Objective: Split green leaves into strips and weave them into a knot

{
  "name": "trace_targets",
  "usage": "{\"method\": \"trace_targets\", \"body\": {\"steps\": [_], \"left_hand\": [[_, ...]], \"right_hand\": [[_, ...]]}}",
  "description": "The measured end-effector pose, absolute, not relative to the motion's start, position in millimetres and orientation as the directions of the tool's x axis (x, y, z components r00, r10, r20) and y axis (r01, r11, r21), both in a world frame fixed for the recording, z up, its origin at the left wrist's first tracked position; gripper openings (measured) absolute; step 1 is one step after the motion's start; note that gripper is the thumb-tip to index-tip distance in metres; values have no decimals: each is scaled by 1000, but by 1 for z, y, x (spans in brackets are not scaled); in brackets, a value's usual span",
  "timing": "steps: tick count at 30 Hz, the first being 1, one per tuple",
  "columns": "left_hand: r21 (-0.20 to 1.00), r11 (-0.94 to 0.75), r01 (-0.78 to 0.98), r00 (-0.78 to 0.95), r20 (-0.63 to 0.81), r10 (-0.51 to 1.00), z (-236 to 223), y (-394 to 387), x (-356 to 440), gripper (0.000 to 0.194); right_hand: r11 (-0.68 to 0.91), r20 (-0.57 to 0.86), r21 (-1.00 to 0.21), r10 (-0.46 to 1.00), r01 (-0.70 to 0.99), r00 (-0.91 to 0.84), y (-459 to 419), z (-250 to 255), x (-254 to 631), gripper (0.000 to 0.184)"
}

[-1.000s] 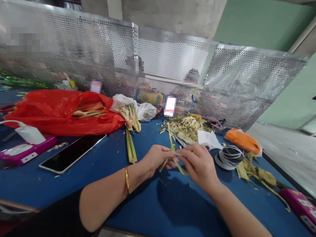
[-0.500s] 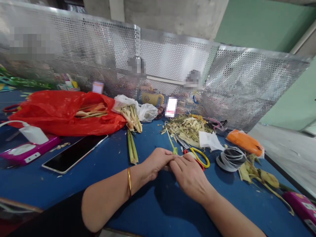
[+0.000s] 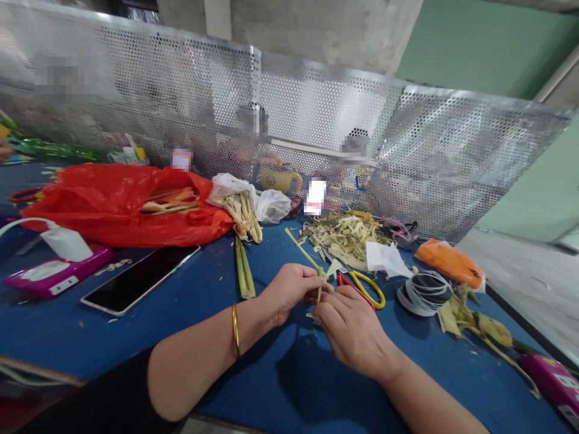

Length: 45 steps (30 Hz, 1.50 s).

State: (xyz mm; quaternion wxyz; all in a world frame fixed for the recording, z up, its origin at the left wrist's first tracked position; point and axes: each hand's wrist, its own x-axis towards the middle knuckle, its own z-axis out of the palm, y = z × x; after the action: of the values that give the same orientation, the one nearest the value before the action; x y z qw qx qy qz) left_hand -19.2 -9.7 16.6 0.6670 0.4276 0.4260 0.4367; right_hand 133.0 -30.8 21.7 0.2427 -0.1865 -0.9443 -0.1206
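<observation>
Pale green plant strips [image 3: 303,248], folded over one another, are pinched between both hands above the blue table. My left hand [image 3: 292,292] is closed, thumb and fingers gripping the strips at the fold. Just beside it, my right hand [image 3: 350,322] is closed with curled fingers at the strips' lower end; its fingertips are partly hidden. One strip sticks out to the upper left, and a short pale end points up to the right. Right behind my right hand lie scissors [image 3: 373,291] with red and yellow handles, their blades partly covered.
A heap of dry plant scraps [image 3: 344,235] lies behind my hands. To the left are split green stalks [image 3: 244,271], a phone [image 3: 140,280], a purple power strip [image 3: 58,274] and a red bag [image 3: 99,205]. A wire spool [image 3: 424,293] stands right. A perforated metal screen [image 3: 316,102] closes off the back.
The strips have turned in my hands: the long one now leans further left, and a pale end has come up on the right. My right hand has shifted slightly down.
</observation>
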Motion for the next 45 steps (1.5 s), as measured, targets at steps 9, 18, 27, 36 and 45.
{"method": "trace_targets", "body": {"steps": [9,18,27,36,45], "left_hand": [[928,285,-241,216,-235,948,17,-10,-18,12],[918,320,-236,217,-271,938,12,-11,-15,11],[892,328,-310,246,-258,934,27,-7,-24,23],[913,315,-259,226,-259,939,27,-8,-22,14],[954,214,-208,93,-199,976,20,-6,-17,14]], "right_hand": [[955,463,92,210,282,-861,-40,21,126,24],[963,405,106,185,247,-895,-42,12,123,25],[798,727,-83,458,596,-512,-33,37,142,12],[483,225,-473,875,736,-430,-14,21,145,34],[641,359,-423,768,641,-531,-19,30,145,36]]}}
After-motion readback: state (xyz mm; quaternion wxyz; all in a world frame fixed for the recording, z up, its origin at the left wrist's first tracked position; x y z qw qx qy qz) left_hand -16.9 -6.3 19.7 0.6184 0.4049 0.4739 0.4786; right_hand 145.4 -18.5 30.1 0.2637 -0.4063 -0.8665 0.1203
